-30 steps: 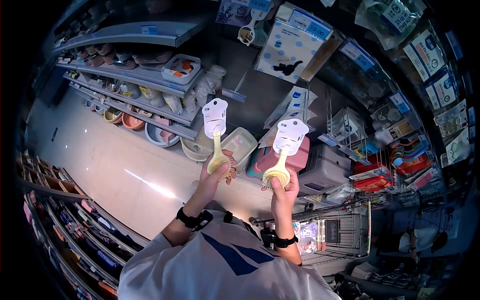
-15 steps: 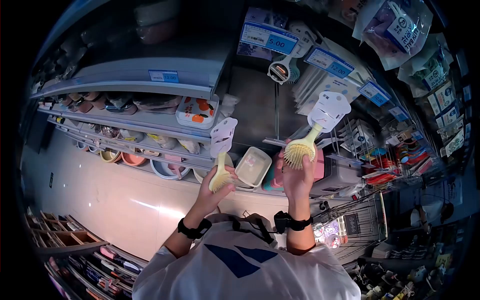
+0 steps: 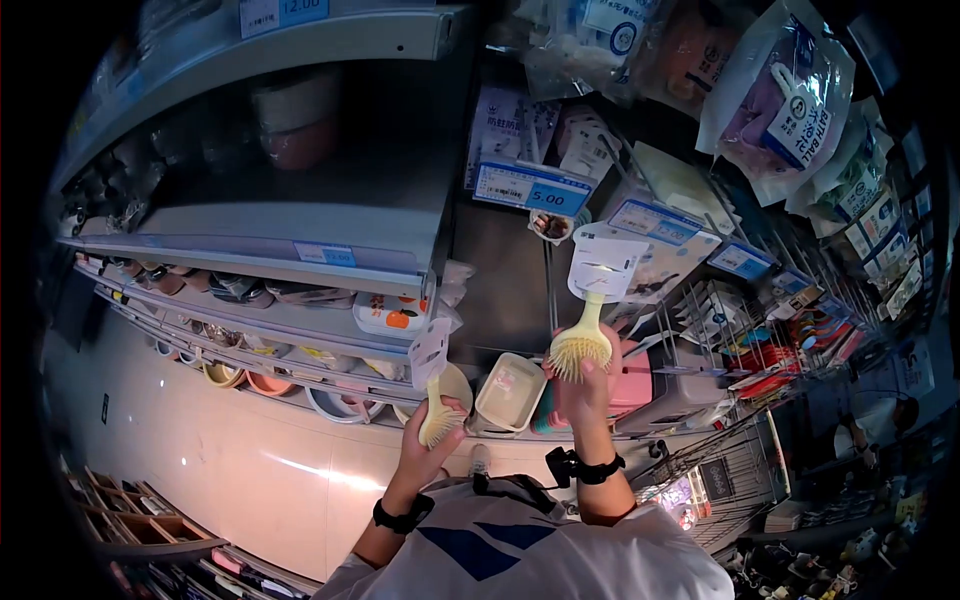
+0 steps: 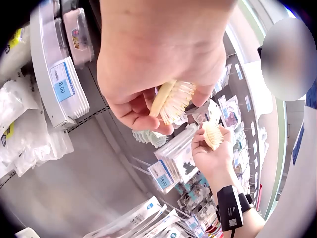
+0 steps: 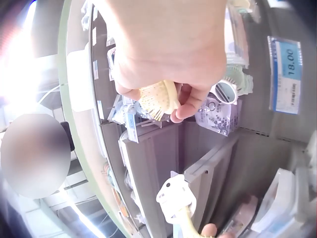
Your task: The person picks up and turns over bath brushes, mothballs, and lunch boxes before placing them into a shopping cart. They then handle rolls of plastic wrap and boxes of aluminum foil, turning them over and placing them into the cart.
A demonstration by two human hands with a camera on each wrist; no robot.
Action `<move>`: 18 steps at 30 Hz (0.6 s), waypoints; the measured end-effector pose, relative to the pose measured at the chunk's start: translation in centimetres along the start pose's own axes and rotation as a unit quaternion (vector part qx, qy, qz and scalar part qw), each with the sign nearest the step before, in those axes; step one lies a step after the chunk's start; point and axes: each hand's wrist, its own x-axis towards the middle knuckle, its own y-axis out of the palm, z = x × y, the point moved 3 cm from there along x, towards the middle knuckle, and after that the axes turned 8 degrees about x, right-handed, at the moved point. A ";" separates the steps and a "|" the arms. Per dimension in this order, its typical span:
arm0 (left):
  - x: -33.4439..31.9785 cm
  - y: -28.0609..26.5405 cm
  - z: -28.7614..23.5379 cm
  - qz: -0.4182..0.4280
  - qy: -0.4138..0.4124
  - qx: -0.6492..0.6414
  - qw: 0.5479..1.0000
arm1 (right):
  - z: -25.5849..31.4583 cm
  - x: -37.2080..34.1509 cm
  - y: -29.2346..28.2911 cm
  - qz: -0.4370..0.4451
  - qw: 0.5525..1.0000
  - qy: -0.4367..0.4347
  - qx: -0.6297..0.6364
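Note:
My left hand (image 3: 422, 455) grips a pale yellow hairbrush (image 3: 440, 422), bristles turned to the right and its white card tag (image 3: 430, 352) pointing up. In my right hand (image 3: 585, 398) is a matching hairbrush (image 3: 580, 345), bristles facing me, with a white card tag (image 3: 607, 262) on its handle end. Seen from the left wrist, my curled fingers (image 4: 141, 119) wrap the brush head from behind. From the right wrist, the thumb and fingers close round the bristled head (image 5: 159, 98). The two brushes are held apart at similar height.
Shelves (image 3: 300, 250) with boxes and bags run along the left. Ahead hang bagged bath balls (image 3: 785, 110) and price tags (image 3: 535, 190). Plastic tubs (image 3: 510, 390) stand low in front. A shopping cart (image 3: 725, 480) is at the right, and clothes racks (image 3: 150, 515) are behind left.
My right hand rose rightward with its brush, then came back left and lower. The left brush stayed nearly in place, dropping slightly. The head view has tilted up toward the upper shelves.

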 end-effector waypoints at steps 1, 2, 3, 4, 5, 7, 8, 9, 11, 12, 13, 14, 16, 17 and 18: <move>0.9 -0.1 0.3 0.001 0.012 0.004 1.000 | 0.2 1.3 0.5 0.011 1.000 -0.005 0.001; 0.9 0.0 0.7 0.000 0.015 0.004 1.000 | 0.5 1.7 0.7 0.017 1.000 -0.002 -0.004; 1.1 0.2 0.7 0.000 0.005 -0.011 1.000 | 0.7 2.2 0.9 0.011 1.000 -0.004 -0.007; 1.3 0.3 0.9 0.002 0.007 -0.011 1.000 | 0.8 2.7 1.0 0.012 1.000 -0.007 -0.007; 1.5 0.3 1.2 0.010 0.003 -0.012 1.000 | 1.0 3.1 1.2 0.014 1.000 -0.010 -0.008; 1.9 0.4 1.4 0.025 -0.002 -0.012 1.000 | 1.0 3.8 1.3 0.017 1.000 -0.014 -0.008; 2.2 0.6 1.2 0.025 -0.002 -0.012 1.000 | 0.9 4.2 1.2 0.010 1.000 -0.015 -0.002; 2.3 0.8 1.0 0.027 -0.008 -0.025 0.999 | 0.9 4.4 1.1 0.003 1.000 -0.015 0.005; 2.8 1.1 1.1 0.030 -0.014 -0.039 0.999 | 1.1 4.6 1.4 0.002 1.000 -0.004 0.010; 2.9 1.3 1.3 0.032 -0.014 -0.038 0.999 | 1.1 4.8 1.5 0.002 1.000 0.008 0.017; 3.0 1.4 1.5 0.034 -0.015 -0.037 0.999 | 1.1 4.9 1.6 0.002 1.000 0.007 0.016; 3.2 1.4 1.6 0.035 -0.015 -0.038 0.999 | 1.0 5.0 1.6 0.000 1.000 0.008 0.016; 3.5 1.6 1.9 0.053 -0.016 -0.012 0.998 | 0.9 5.2 1.7 -0.003 1.000 0.008 0.015; 3.6 1.7 1.9 0.054 -0.016 -0.012 0.998 | 0.8 5.3 1.7 -0.004 1.000 0.013 0.017; 3.7 1.8 1.8 0.060 -0.022 -0.010 0.998 | 0.7 5.2 1.7 -0.005 1.000 0.018 0.020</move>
